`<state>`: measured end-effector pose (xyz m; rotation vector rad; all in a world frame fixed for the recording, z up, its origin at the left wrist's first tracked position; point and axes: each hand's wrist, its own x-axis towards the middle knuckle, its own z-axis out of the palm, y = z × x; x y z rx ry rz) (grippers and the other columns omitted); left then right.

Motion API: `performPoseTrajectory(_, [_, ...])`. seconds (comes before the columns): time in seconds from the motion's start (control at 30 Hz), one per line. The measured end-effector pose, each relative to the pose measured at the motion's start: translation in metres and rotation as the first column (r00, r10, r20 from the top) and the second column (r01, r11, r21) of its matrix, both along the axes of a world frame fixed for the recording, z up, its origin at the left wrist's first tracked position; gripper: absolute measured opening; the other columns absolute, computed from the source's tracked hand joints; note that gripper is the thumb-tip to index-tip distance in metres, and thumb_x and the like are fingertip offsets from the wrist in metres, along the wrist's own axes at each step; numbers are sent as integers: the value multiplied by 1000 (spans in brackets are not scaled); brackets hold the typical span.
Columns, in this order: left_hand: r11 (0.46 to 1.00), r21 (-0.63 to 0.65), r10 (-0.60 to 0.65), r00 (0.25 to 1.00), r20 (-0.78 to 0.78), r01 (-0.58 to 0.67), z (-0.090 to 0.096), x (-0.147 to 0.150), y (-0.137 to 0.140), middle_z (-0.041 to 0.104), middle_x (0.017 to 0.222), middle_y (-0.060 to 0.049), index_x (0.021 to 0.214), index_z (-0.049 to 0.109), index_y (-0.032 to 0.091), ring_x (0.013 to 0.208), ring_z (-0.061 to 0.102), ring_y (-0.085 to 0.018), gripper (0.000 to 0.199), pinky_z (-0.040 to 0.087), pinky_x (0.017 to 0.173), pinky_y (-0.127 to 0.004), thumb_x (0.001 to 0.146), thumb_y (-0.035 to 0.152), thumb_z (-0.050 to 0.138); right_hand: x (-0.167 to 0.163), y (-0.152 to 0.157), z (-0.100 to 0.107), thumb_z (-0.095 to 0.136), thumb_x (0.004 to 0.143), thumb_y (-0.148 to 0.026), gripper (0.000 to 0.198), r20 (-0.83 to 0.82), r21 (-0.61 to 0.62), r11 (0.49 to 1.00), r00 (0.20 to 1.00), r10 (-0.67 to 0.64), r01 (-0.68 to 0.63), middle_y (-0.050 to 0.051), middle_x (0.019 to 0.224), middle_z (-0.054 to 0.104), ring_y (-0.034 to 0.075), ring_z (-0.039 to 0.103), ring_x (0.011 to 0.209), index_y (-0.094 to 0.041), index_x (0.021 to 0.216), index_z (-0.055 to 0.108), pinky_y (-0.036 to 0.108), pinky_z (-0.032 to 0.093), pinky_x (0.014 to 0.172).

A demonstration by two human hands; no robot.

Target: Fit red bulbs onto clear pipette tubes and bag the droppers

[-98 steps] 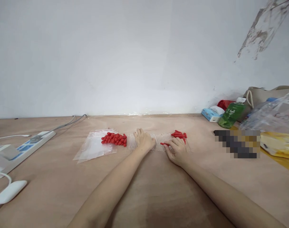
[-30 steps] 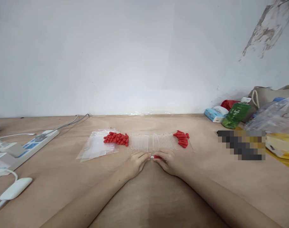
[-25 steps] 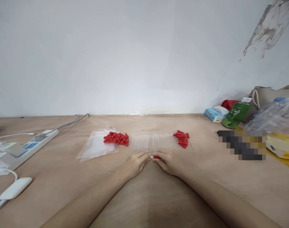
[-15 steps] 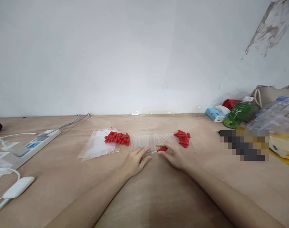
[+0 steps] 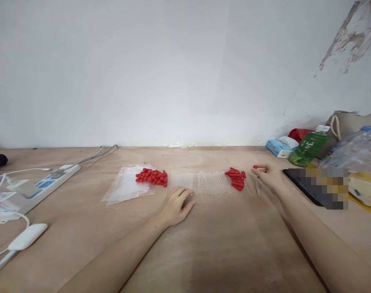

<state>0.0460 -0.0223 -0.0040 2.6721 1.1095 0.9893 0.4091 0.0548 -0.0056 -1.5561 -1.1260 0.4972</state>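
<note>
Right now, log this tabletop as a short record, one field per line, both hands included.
Left hand: left hand, fingers loosely spread, at the near ends of the clear tubes; no held object visible
Right hand: right hand, pinching a red bulb
Centre: row of clear tubes, side by side
Left of row: pile of red pieces, partly over clear bags
Right of row: smaller red pile
Far left: power strip
Far right: green bottle, blue tissue pack
Unclear: dark flat object, partly pixelated
</note>
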Motion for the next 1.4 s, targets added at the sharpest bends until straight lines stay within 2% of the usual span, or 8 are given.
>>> performPoseTrajectory(0.17, [1000,22,-8,1000,-3,8,0,0,0,58,94,-8,98,56,18,88,53,-20,19,44,77,-35,82,24,47,4,8,-29,64,61,-40,36,184,-63,998,983,5,6,7,62,66,17,57,52,-13,85,66,27,42,48])
performPoseTrajectory(0.4, [999,42,-6,1000,11,6,0,-1,1,58,91,-8,89,60,18,86,53,-19,15,45,76,-35,82,23,47,2,12,-35,56,70,-40,34,347,-62,997,935,70,-51,10,89,68,21,62,78,-15,92,67,33,46,71])
performPoseTrajectory(0.6, [999,43,1,1000,1,-1,0,-1,1,58,91,-7,87,60,18,86,52,-19,15,44,76,-35,82,23,48,-4,5,-28,58,68,-41,32,278,-33,999,961,2,7,8,72,67,16,58,61,-13,83,66,27,44,57])
performPoseTrajectory(0.8, [997,59,57,998,-5,-57,0,-1,1,58,91,-7,84,59,18,86,51,-20,11,42,77,-36,80,23,49,-31,-9,-15,60,66,-52,40,237,32,962,937,256,-271,2,62,59,11,48,51,-15,82,64,22,35,46])
performPoseTrajectory(0.93, [991,85,100,995,27,-102,-1,-1,1,58,88,-6,73,54,17,85,51,-19,8,41,76,-36,79,22,51,-35,-9,-15,62,64,-52,39,319,-9,958,907,274,-286,3,63,60,12,49,54,-15,79,65,24,37,49])
performPoseTrajectory(1.17, [949,75,308,951,-19,-306,4,8,12,57,89,-6,80,56,17,88,49,-21,8,38,77,-35,78,23,50,-36,-9,-14,60,67,-52,40,280,34,940,906,318,-341,4,63,61,11,49,52,-14,76,63,23,37,48])
performPoseTrajectory(1.3, [860,33,507,843,-177,-510,11,24,31,55,88,-8,82,58,17,90,47,-24,19,35,80,-36,78,34,50,-38,-11,-11,61,66,-50,37,309,63,945,906,288,-322,4,65,62,11,48,52,-14,75,63,23,37,48])
performPoseTrajectory(1.4, [809,21,565,767,-306,-587,19,37,42,56,91,-11,85,58,15,93,46,-26,28,33,82,-37,78,39,48,-39,-11,-11,62,66,-48,34,290,113,946,920,263,-305,4,66,62,11,49,54,-15,74,61,23,38,48])
